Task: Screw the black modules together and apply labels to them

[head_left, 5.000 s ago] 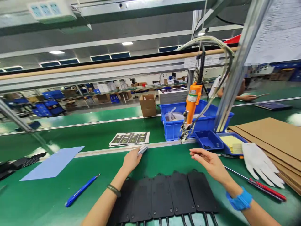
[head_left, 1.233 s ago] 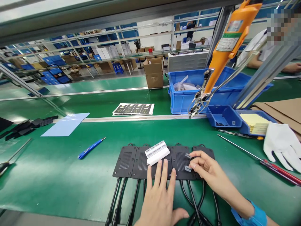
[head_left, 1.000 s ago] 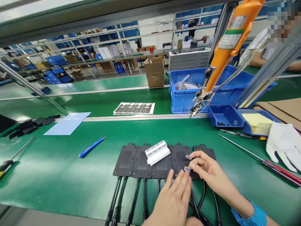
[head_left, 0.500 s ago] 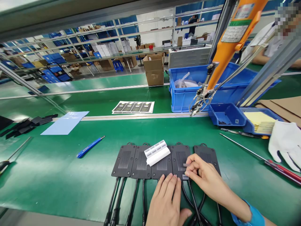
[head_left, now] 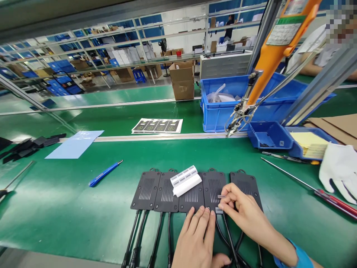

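Several flat black boxes with slotted lids and cables stand in a row, among them one black box [head_left: 214,183] under my hands. Between finger and thumb of my right hand [head_left: 241,206], a small grey label [head_left: 221,196] is pinched just above that box. A second small label [head_left: 219,210] lies at the box's lower edge, beside my right thumb. My left hand [head_left: 196,238] lies flat, fingers stretched out, its fingertips at the lower edges of two neighbouring boxes. A partly curled white label sheet [head_left: 185,180] rests across the boxes to the left.
A blue cutter pen [head_left: 106,173] and a light-blue sheet [head_left: 75,144] lie left. Printed sheets [head_left: 157,126] lie further back. An orange power screwdriver [head_left: 275,56] hangs before a blue crate [head_left: 209,115]. To the right are a red-handled screwdriver [head_left: 334,203] and white glove [head_left: 338,169].
Both hands stay almost in place, the right still pinching the label. The view has shifted slightly. The label at the box's lower edge shows a little more beside my right thumb.
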Action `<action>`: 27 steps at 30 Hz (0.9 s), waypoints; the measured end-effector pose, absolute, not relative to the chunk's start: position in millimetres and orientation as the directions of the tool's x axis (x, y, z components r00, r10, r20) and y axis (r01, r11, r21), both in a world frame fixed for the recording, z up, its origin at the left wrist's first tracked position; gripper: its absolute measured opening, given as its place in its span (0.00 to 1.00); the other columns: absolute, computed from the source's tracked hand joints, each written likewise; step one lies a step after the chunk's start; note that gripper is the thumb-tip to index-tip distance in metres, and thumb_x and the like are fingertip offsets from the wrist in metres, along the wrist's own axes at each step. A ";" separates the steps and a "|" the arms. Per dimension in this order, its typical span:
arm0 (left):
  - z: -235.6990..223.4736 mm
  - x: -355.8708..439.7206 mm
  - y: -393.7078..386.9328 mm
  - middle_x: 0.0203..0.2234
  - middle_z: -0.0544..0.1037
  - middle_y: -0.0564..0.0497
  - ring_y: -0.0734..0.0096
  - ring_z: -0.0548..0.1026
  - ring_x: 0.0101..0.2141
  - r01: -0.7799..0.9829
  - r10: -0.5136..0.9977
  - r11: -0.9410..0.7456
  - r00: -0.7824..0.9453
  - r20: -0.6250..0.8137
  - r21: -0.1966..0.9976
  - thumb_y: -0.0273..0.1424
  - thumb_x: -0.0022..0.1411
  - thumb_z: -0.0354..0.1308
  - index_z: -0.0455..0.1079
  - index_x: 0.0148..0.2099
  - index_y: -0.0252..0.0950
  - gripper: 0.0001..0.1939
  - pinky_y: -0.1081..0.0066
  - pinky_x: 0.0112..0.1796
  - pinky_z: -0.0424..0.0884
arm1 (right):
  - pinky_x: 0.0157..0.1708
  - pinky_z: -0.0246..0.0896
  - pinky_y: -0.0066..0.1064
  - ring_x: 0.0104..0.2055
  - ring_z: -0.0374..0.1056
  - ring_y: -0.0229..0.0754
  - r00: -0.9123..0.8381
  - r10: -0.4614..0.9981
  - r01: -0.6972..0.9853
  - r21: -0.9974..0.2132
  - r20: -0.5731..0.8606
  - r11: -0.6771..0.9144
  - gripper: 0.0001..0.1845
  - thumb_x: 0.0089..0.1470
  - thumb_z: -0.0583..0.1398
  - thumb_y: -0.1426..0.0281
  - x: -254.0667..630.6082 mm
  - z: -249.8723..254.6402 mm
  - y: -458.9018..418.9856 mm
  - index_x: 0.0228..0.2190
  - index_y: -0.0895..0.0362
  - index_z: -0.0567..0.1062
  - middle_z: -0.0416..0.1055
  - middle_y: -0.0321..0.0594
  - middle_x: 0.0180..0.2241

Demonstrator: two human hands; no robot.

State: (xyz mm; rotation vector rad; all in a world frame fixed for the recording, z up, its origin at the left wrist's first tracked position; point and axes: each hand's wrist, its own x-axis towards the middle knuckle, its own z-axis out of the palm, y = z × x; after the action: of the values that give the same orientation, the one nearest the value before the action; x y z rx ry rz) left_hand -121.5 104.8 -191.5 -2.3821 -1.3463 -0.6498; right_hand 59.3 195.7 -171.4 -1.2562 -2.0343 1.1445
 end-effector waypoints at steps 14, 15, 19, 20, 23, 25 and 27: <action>-193.8 -116.0 104.3 0.44 0.78 0.44 0.58 0.74 0.47 0.889 0.727 -0.446 0.424 0.540 -0.099 0.60 0.64 0.41 0.67 0.58 0.34 0.38 0.60 0.52 0.65 | 0.26 0.57 0.30 0.25 0.68 0.39 -0.445 0.896 0.492 -0.837 -0.007 0.238 0.06 0.55 0.57 0.67 58.9 -168.9 196.8 0.35 0.50 0.64 0.74 0.30 0.26; -193.7 -114.9 104.6 0.43 0.78 0.44 0.58 0.74 0.47 0.893 0.727 -0.439 0.418 0.544 -0.099 0.60 0.64 0.40 0.68 0.58 0.35 0.38 0.60 0.52 0.65 | 0.26 0.57 0.30 0.25 0.68 0.39 -0.444 0.896 0.489 -0.839 -0.002 0.240 0.06 0.54 0.57 0.68 58.9 -169.6 196.7 0.35 0.50 0.64 0.75 0.30 0.26; -193.4 -111.3 106.3 0.42 0.78 0.44 0.57 0.74 0.45 0.900 0.731 -0.426 0.403 0.551 -0.093 0.60 0.64 0.41 0.69 0.56 0.36 0.38 0.58 0.50 0.66 | 0.27 0.59 0.30 0.26 0.68 0.39 -0.449 0.893 0.491 -0.834 0.005 0.252 0.05 0.55 0.57 0.68 58.2 -172.1 196.0 0.35 0.49 0.64 0.75 0.31 0.27; -192.8 -111.2 106.6 0.41 0.78 0.44 0.57 0.74 0.45 0.898 0.729 -0.429 0.408 0.549 -0.097 0.60 0.64 0.42 0.70 0.56 0.35 0.37 0.58 0.50 0.66 | 0.27 0.59 0.30 0.26 0.68 0.39 -0.455 0.890 0.497 -0.829 0.005 0.258 0.06 0.55 0.56 0.68 58.0 -172.0 195.9 0.35 0.49 0.63 0.75 0.30 0.26; -188.3 -113.4 107.2 0.41 0.78 0.44 0.57 0.75 0.44 0.887 0.735 -0.445 0.441 0.514 -0.125 0.61 0.62 0.44 0.70 0.56 0.34 0.38 0.58 0.48 0.68 | 0.26 0.60 0.31 0.26 0.67 0.39 -0.453 0.890 0.513 -0.803 0.047 0.303 0.09 0.55 0.56 0.67 59.3 -168.3 196.6 0.39 0.49 0.63 0.75 0.32 0.27; -183.8 -114.7 107.6 0.41 0.79 0.44 0.56 0.76 0.43 0.878 0.755 -0.457 0.466 0.462 -0.140 0.62 0.59 0.48 0.69 0.56 0.34 0.40 0.58 0.48 0.69 | 0.25 0.60 0.31 0.25 0.66 0.39 -0.400 0.910 0.515 -0.795 0.110 0.322 0.11 0.56 0.57 0.64 63.9 -163.5 198.1 0.42 0.50 0.64 0.75 0.34 0.31; -180.0 -113.3 108.4 0.42 0.78 0.44 0.55 0.75 0.43 0.882 0.787 -0.453 0.464 0.407 -0.129 0.63 0.55 0.54 0.70 0.55 0.35 0.40 0.58 0.47 0.70 | 0.24 0.61 0.31 0.26 0.67 0.39 -0.321 0.936 0.496 -0.816 0.146 0.298 0.13 0.57 0.56 0.60 72.6 -158.5 200.0 0.43 0.51 0.65 0.74 0.38 0.33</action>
State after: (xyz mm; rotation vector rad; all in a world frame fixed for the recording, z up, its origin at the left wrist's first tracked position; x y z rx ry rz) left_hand -113.3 108.4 -180.0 -2.3951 -1.4173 -0.4151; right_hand 72.6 200.0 -158.5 -1.2733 -1.9375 0.8939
